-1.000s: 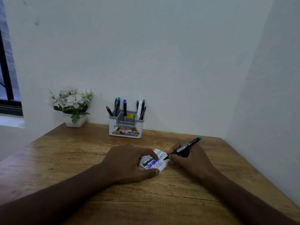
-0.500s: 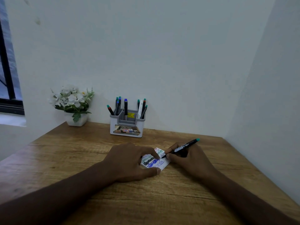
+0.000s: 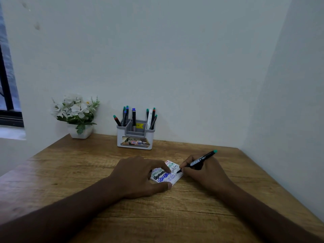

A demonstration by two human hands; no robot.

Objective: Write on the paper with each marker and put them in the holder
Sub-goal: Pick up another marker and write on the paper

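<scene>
- I sit at a wooden table (image 3: pixel 87 172) in a pale-walled corner; a flower pot (image 3: pixel 77 118) and the holder (image 3: pixel 135 135) of markers stand at the back.
- My left hand (image 3: pixel 140 176), fingers spread, pins the small paper (image 3: pixel 168 174) flat; it should press firmly.
- My right hand (image 3: pixel 201 171) pinches the marker (image 3: pixel 198 161), tip on the paper's right edge; light strokes are best.

head view, looking forward and down, close over table (image 3: pixel 87 172)
</scene>
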